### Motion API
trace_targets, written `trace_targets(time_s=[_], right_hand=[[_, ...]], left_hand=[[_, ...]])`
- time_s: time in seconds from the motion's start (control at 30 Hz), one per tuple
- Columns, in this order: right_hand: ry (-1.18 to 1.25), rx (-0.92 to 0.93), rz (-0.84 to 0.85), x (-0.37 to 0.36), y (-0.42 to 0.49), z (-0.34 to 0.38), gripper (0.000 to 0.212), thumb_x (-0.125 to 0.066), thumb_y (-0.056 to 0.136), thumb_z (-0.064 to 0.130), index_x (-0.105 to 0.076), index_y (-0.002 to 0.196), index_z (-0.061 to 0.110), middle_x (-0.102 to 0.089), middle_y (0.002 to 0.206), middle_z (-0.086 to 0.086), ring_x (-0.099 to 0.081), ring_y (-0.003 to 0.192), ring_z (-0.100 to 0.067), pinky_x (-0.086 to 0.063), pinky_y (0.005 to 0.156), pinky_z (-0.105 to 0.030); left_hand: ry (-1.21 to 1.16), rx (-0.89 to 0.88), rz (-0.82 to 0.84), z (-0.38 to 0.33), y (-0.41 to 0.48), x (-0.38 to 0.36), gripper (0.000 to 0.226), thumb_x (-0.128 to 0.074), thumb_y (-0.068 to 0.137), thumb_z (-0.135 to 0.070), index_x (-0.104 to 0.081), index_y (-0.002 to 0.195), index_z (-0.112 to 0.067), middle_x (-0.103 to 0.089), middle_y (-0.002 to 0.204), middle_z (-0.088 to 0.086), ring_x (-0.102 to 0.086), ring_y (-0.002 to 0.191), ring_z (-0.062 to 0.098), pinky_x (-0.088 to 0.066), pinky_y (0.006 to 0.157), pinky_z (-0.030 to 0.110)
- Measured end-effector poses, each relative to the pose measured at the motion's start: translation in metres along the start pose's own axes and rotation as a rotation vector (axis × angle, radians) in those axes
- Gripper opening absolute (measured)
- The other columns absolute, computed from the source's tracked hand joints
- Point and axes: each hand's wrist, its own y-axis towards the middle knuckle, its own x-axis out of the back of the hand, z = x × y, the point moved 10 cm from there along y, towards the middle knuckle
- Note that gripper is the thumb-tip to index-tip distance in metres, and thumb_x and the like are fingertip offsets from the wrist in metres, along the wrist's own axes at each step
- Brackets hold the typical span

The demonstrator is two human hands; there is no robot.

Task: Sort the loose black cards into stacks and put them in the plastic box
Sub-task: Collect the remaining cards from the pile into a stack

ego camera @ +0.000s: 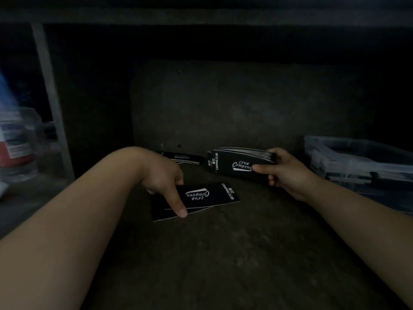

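shelf (223,253): dark, scuffed surface, pretty dim lighting. Using it as my reference for everything below.

back panel (245,104): dark board standing up at the far edge of the shelf, couple of small holes in it.

plastic box (357,162): clear bin at the right end of the shelf, no lid on that I can see, some dark stuff already inside but too murky to say what.

left-side clutter (17,142): blurry clear containers past the left end of the shelf, behind a pale upright post (51,101). Can't make out the contents.

held stack (241,162): thick wad of black cards, white "Camping Club" print on the top face, up off the shelf toward its back right, just left of the box.

right hand (283,173): wrapped around the right end of that stack, thumb on top, fingers curled under. Firm grip.

loose cards (196,200): two or so black cards lying flat mid-shelf, fanned a bit, white edges showing, logo upside down from the camera.

left hand (165,180): palm down over the left part of those loose cards, index finger (178,206) stretched out and pressing on them, other fingers tucked loosely. Not actually gripping anything.

far cards (183,158): a few more black cards lying flat at the back of the shelf, up by the panel, partly hidden behind the left hand.
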Motion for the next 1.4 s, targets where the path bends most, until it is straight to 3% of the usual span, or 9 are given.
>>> trace_targets(time_s=[0.13,0.3,0.5,0.63,0.73,0.83,1.03,1.27,1.4], right_hand=[[0.013,-0.006,0.056,-0.004,-0.005,0.003,0.040,-0.077,0.080,0.005,-0.058,0.111,0.022,-0.064,0.097,0.001,-0.043,0.056,-0.006,-0.040,0.048,-0.019],[0.029,-0.028,0.057,-0.005,-0.006,0.001,0.044,-0.075,0.080,0.003,-0.056,0.116,0.019,-0.060,0.093,0.000,-0.041,0.054,-0.007,-0.039,0.043,-0.016],[0.053,-0.010,0.096,-0.008,-0.005,0.003,0.034,-0.075,0.081,0.008,-0.059,0.106,0.023,-0.064,0.093,0.003,-0.042,0.053,-0.005,-0.040,0.044,-0.016],[0.058,-0.003,0.176,-0.015,-0.008,0.004,0.034,-0.076,0.078,0.011,-0.059,0.106,0.022,-0.064,0.091,0.001,-0.045,0.052,-0.005,-0.042,0.046,-0.019],[-0.041,-0.004,0.176,-0.017,-0.009,0.003,0.039,-0.078,0.078,0.012,-0.058,0.112,0.018,-0.065,0.096,-0.002,-0.049,0.050,-0.007,-0.045,0.046,-0.020],[-0.072,0.006,0.177,-0.020,-0.009,0.004,0.039,-0.077,0.082,0.012,-0.057,0.115,0.017,-0.068,0.101,-0.002,-0.052,0.049,-0.008,-0.047,0.045,-0.020],[-0.102,-0.001,0.189,-0.023,-0.013,0.007,0.042,-0.077,0.081,0.008,-0.058,0.117,0.018,-0.068,0.096,0.000,-0.052,0.052,-0.009,-0.048,0.046,-0.020],[-0.102,-0.022,0.231,-0.025,-0.010,0.004,0.042,-0.075,0.082,0.006,-0.059,0.119,0.014,-0.070,0.084,0.003,-0.052,0.050,-0.008,-0.046,0.044,-0.019],[-0.126,-0.039,0.260,-0.024,-0.010,0.004,0.039,-0.069,0.085,0.000,-0.060,0.120,0.015,-0.070,0.079,0.002,-0.054,0.051,-0.009,-0.045,0.044,-0.019]], left_hand=[[-0.020,-0.033,-0.014,0.003,0.000,0.005,0.061,-0.087,0.065,-0.040,-0.059,0.118,-0.030,-0.064,0.118,-0.006,-0.061,0.108,0.017,-0.049,0.099,0.041],[-0.507,-0.122,0.001,0.027,0.012,0.005,0.072,-0.093,0.049,-0.022,-0.064,0.115,-0.023,-0.070,0.119,0.003,-0.066,0.111,0.027,-0.051,0.098,0.052],[-1.142,-0.216,-0.552,0.049,0.005,0.063,0.079,-0.090,0.047,-0.020,-0.061,0.120,-0.021,-0.065,0.124,0.005,-0.064,0.112,0.023,-0.053,0.096,0.045],[-1.353,-0.455,-0.926,0.037,-0.022,0.090,0.048,-0.081,0.073,-0.004,-0.053,0.112,-0.012,-0.067,0.116,0.010,-0.072,0.091,0.021,-0.060,0.067,0.033],[-1.312,-0.571,-0.979,0.012,-0.036,0.091,0.038,-0.073,0.082,0.000,-0.053,0.110,-0.014,-0.072,0.104,0.007,-0.073,0.085,0.018,-0.057,0.059,0.027],[-1.146,-0.575,-0.920,-0.006,-0.028,0.082,0.032,-0.068,0.088,-0.003,-0.058,0.113,-0.020,-0.073,0.107,0.006,-0.072,0.098,0.021,-0.060,0.081,0.040],[-0.468,-0.402,-0.647,-0.053,0.010,0.039,0.084,-0.068,0.091,-0.021,-0.012,0.148,-0.048,-0.048,0.147,-0.004,-0.050,0.129,0.011,-0.040,0.112,0.038],[-0.399,-0.494,-0.751,-0.049,0.007,0.049,0.037,-0.069,0.090,-0.013,-0.054,0.114,-0.036,-0.063,0.110,-0.015,-0.059,0.099,-0.006,-0.047,0.091,0.023],[-0.224,-0.435,-0.829,-0.042,0.010,0.052,0.048,-0.073,0.086,-0.026,-0.054,0.129,-0.040,-0.047,0.120,-0.007,-0.043,0.117,0.011,-0.035,0.105,0.028]])
